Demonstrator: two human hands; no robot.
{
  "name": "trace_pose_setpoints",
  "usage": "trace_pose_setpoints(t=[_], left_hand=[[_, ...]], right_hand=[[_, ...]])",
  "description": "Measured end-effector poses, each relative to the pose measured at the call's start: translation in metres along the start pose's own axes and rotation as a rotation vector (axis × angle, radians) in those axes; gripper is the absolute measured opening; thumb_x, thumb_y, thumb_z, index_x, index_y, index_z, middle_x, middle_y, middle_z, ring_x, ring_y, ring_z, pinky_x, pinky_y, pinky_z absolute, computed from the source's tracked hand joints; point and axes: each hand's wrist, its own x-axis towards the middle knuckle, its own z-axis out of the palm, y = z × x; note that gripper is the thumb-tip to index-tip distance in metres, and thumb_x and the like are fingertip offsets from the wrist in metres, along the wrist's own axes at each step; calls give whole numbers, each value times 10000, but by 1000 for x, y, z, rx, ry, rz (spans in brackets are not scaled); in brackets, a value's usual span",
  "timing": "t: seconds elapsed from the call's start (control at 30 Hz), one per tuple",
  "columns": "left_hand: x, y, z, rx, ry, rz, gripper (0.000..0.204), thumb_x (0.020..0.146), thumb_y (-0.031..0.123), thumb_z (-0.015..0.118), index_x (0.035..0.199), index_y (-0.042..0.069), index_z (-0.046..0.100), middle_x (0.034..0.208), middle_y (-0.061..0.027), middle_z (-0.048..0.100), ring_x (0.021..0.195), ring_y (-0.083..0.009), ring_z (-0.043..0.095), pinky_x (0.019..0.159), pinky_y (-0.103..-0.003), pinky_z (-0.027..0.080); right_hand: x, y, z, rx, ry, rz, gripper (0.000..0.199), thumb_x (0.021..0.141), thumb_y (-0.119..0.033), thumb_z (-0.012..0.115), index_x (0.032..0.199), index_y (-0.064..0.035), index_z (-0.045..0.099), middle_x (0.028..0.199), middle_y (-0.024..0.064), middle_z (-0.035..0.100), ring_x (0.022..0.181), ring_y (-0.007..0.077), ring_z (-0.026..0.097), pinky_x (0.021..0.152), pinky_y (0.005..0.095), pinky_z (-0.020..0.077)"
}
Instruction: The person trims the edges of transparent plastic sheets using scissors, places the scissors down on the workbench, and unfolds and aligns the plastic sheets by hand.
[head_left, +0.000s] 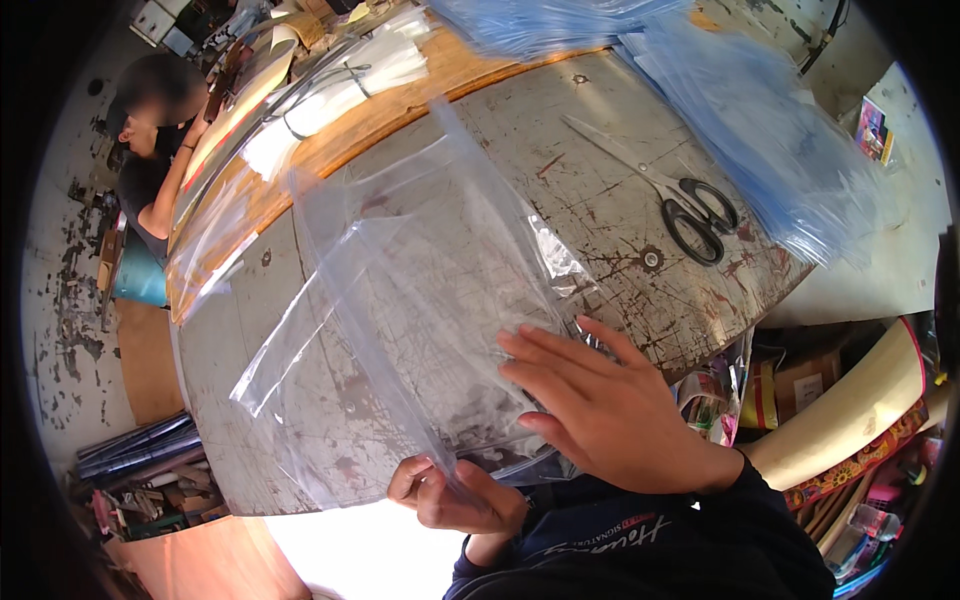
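A clear plastic sheet [460, 240], folded along its sides like a bag, lies on the scratched grey tabletop [580, 130]. My left hand [447, 497] pinches its near edge between thumb and fingers at the table's front rim. Flat on the plastic, just to the right, rests my right hand [600, 400] with fingers stretched out. One loose flap of the plastic reaches out to the left. Beyond my right hand lies a pair of scissors [665, 190] with black handles, blades pointing away to the left.
A heap of bluish clear plastic sheets [750, 130] covers the table's far right. Along the far left, a wooden board [400, 107] carries a tied white bundle [330, 105]. A person [155, 140] leans there. Rolled material [850, 410] stands below the right edge.
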Motion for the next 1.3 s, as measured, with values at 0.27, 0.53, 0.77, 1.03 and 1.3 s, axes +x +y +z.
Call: trace_pose_setpoints(t=[0.27,0.53,0.77,1.03,1.3], left_hand=[[4,4,0,-33,-38,-11,304,847,32,484,1130,87,389,1009,-162,389,878,-217,394,740,-328,328],[-1,1,0,-57,-58,-5,327,858,46,489,1159,87,367,1041,-161,379,877,-205,393,726,-322,332],[12,-4,-20,-275,-117,-245,343,902,164,470,1210,51,367,1084,-136,380,996,-220,399,842,-378,338],[30,-39,-61,111,-347,-191,786,890,589,302,1384,-15,208,1358,-228,343,1175,-388,414,973,-470,320],[25,-50,-65,457,-676,24,1005,741,793,281,1434,79,137,1394,-221,312,1276,-370,332,1044,-543,192]], right_hand=[[-3,4,13,-177,-49,-45,378,847,-297,574,1138,-62,527,1294,73,490,1219,179,442,1042,481,208],[-10,5,13,-171,94,43,598,830,-459,551,1197,8,479,1320,214,408,1209,333,420,1006,525,256],[-26,17,3,101,303,284,390,823,-239,617,1154,-53,528,1263,249,394,998,367,479,848,422,392],[-7,31,7,-96,403,183,312,792,-98,594,1103,-110,572,1018,125,570,1044,331,427,865,387,371],[15,47,-12,689,264,209,199,791,23,591,976,-33,636,903,44,632,859,94,563,715,229,441]])
